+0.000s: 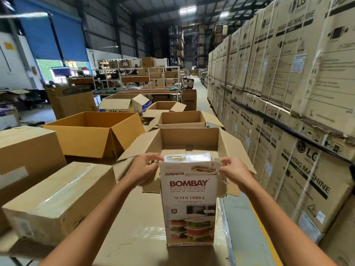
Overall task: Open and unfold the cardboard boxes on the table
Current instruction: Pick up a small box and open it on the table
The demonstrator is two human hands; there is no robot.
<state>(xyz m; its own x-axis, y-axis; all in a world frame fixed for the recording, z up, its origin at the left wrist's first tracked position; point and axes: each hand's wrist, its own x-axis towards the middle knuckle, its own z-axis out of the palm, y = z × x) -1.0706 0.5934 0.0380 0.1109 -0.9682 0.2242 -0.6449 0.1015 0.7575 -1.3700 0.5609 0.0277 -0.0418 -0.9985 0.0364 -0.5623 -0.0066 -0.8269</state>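
A tall white printed carton marked BOMBAY [189,206] stands upright on the cardboard-covered table [134,227] right in front of me. Its top is open, with a shiny wrapped content showing at the mouth. My left hand [143,169] grips the left top edge of this carton. My right hand [235,170] pinches its right top flap, which is bent outward. Just behind stands an open brown box [190,139] with its flaps spread. Further open brown boxes [92,129] stand beyond and to the left.
Two taped, closed brown boxes [57,200] sit at my left. A high wall of stacked washing machine cartons [288,93] runs along the right, past a floor aisle with a yellow line [265,227]. Shelving and benches fill the back.
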